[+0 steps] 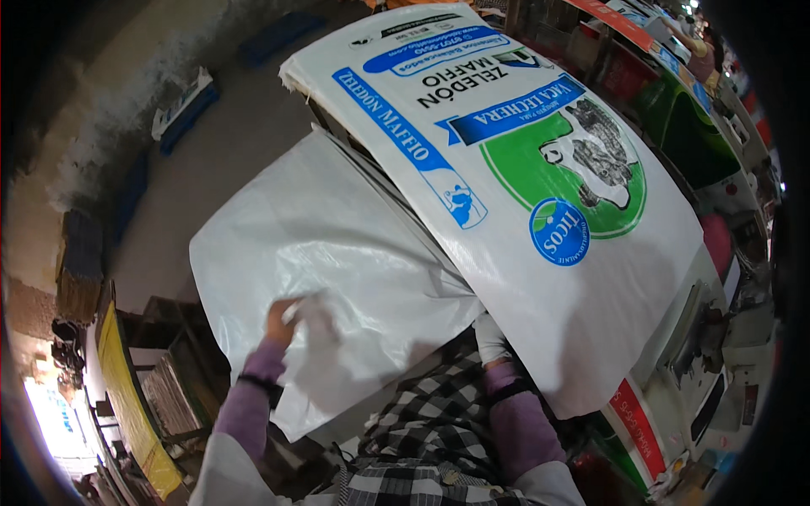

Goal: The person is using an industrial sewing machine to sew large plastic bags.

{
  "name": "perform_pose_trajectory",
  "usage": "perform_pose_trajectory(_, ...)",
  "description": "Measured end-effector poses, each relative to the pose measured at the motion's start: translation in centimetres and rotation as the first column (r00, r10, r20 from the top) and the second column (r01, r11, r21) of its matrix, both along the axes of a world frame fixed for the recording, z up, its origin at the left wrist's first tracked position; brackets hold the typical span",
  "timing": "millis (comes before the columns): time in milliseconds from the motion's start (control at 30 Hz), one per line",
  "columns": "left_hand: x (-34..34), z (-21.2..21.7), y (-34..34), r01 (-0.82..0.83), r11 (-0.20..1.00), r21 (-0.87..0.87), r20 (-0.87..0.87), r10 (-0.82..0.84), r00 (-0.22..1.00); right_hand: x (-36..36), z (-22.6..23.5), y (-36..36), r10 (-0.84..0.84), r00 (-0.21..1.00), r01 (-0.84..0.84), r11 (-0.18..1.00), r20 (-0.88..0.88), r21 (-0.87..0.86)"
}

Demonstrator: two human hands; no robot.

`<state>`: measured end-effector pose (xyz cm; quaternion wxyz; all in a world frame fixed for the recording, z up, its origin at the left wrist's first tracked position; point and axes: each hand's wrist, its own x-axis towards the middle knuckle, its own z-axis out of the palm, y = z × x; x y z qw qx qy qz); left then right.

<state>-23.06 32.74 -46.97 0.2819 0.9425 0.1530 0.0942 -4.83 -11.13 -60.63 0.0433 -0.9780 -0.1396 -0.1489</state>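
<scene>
A blank white plastic sack (253,228) spreads flat across the left and middle, creased where it meets the printed stack. My left hand (287,320) is over its near left part, the fingers smeared by motion with a bit of white at them. My right hand (491,339), in a white glove, is at the blank sack's right corner, beside the near edge of a printed sack. Its fingertips are hidden there. The printed white sack (540,304), with a green circle, a cow picture and blue bands, lies on top of a stack at the right and droops toward me.
A yellow-edged rack (139,396) with stacked sheets stands at the lower left. A blue and white bundle (183,110) lies on the grey floor near the left wall. More coloured sacks (683,126) and stacks crowd the right. Another person (700,55) is at the far right.
</scene>
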Motion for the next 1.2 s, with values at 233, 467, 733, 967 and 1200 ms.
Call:
perform_pose_trajectory(233,29.0,-2.9,-13.4,0.612,0.743,0.270,-0.223,-0.570,0.791,-0.1,7.2,2.4,0.062,0.998,-0.069,0.883,0.029,0.464)
perform_pose_trajectory(467,31.7,-6.2,-14.1,0.450,0.769,0.454,-0.121,-0.447,0.886,0.4,8.2,1.0,-0.041,0.998,0.013,0.834,0.037,0.551)
perform_pose_trajectory(733,8.7,0.5,-13.6,0.599,0.778,0.191,-0.220,-0.561,0.798,0.9,8.1,1.1,0.040,0.999,-0.037,0.868,0.004,0.496)
perform_pose_trajectory(967,-19.9,2.5,-14.1,0.362,0.909,0.205,-0.850,-0.018,0.527,3.1,2.5,2.7,0.061,0.992,-0.003,0.884,-0.109,0.468)
perform_pose_trajectory(1200,-20.6,-0.1,-13.0,-0.242,0.813,0.530,-0.630,0.568,0.529,2.6,-0.7,-0.5,0.028,0.991,0.022,0.932,-0.131,0.363)
